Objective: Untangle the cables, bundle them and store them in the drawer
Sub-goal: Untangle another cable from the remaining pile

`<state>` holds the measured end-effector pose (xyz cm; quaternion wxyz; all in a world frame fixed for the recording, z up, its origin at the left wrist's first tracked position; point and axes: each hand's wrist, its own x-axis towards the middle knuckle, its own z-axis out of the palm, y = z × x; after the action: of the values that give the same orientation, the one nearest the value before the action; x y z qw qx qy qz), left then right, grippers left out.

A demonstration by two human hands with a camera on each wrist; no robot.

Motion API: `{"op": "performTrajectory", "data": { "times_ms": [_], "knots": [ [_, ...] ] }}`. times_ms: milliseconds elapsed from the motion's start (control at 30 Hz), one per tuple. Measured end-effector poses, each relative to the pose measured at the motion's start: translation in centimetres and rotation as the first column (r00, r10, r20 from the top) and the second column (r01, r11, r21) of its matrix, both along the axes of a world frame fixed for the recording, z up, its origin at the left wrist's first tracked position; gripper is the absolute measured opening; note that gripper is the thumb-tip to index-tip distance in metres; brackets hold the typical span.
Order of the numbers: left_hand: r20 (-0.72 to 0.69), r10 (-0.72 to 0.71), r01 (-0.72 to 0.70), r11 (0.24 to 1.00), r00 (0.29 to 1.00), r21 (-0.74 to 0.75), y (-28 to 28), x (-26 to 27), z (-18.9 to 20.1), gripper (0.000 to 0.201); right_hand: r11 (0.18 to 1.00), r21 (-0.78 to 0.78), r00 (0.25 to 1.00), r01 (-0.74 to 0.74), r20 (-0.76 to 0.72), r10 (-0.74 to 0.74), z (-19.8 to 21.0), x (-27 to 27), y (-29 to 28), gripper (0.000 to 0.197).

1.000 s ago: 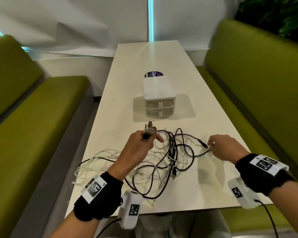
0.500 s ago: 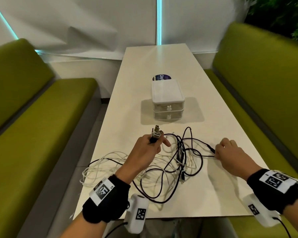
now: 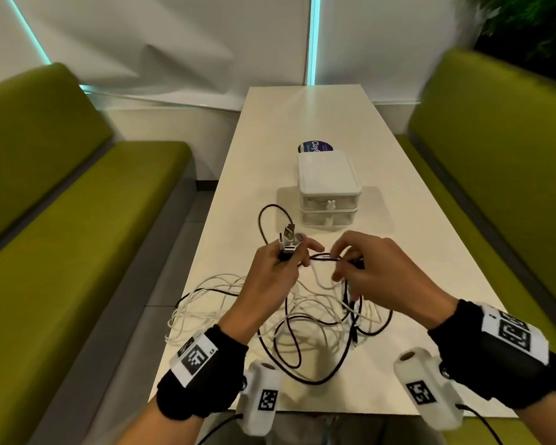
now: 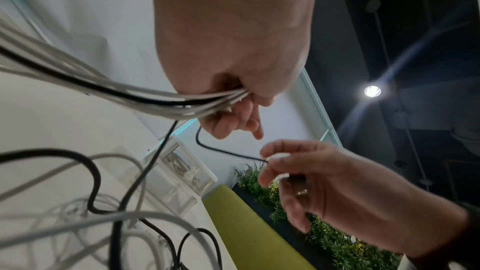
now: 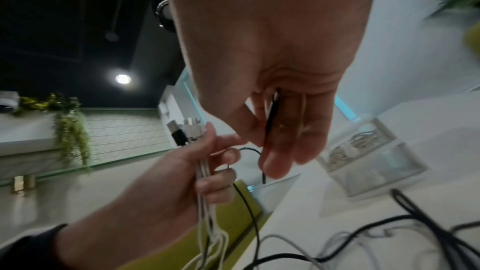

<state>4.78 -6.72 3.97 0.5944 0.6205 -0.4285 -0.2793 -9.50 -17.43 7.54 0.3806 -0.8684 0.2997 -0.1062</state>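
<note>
The left hand (image 3: 272, 274) is raised above the table (image 3: 398, 245), fingers curled around a bunch of cable ends; the USB plugs (image 3: 289, 240) stand upright out of the fist. The right hand (image 3: 382, 277) is level with it, just to its right, pinching a thin black cable (image 3: 326, 258) between thumb and fingertips, with the black connector end lying along the fingers.

The table is long and cream-coloured, set between two green benches (image 3: 77, 236) against a white wall.

The tangled white and black cables (image 3: 318, 319) lie in loose overlapping loops on the near table end, below both hands. The small two-drawer box (image 3: 329, 194) stands beyond them, both drawers closed.
</note>
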Motion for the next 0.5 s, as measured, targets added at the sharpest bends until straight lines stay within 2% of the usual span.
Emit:
{"op": "performTrajectory", "data": {
  "times_ms": [67,133,167,233,267,333,400,467,500],
  "knots": [
    [0.069,0.016,-0.014,0.999,0.998,-0.040,0.3,0.3,0.1,0.041,0.996,-0.002,0.995,-0.095,0.022,0.095,0.7,0.8,1.1,0.015],
    [0.147,0.028,-0.017,0.997,0.989,-0.075,0.4,0.5,-0.3,0.025,0.985,-0.012,0.985,-0.173,0.019,0.173,1.3,1.4,1.6,0.013],
    [0.166,0.028,-0.015,0.997,0.986,-0.078,0.5,0.6,-0.5,0.016,0.981,-0.009,0.980,-0.195,0.025,0.195,1.5,1.7,1.7,0.012],
    [0.170,0.017,-0.006,0.998,0.985,-0.062,0.7,0.5,-0.6,0.010,0.981,0.001,0.979,-0.195,0.068,0.194,2.1,2.2,1.9,0.011],
    [0.177,0.000,0.009,0.999,0.984,-0.049,0.7,0.5,-0.7,0.009,0.985,0.005,0.981,-0.174,0.093,0.173,2.3,2.4,2.0,0.011],
    [0.213,-0.018,0.019,1.000,0.977,-0.003,1.0,0.7,-0.7,0.028,0.995,0.001,0.986,-0.104,0.133,0.103,2.6,2.9,2.2,0.011],
    [0.241,-0.024,0.015,0.999,0.970,0.041,1.3,1.0,-0.8,0.042,0.996,-0.089,0.986,-0.010,0.167,0.024,2.5,3.2,2.4,0.014],
    [0.249,-0.025,0.010,0.998,0.968,0.061,1.5,1.3,-0.8,0.032,0.983,-0.168,0.971,0.076,0.238,-0.034,2.4,3.3,2.7,0.017],
    [0.257,-0.020,0.001,0.997,0.966,0.076,1.6,1.4,-0.9,0.032,0.985,-0.145,0.955,0.098,0.292,-0.053,2.3,3.4,3.0,0.016]
  ]
}}
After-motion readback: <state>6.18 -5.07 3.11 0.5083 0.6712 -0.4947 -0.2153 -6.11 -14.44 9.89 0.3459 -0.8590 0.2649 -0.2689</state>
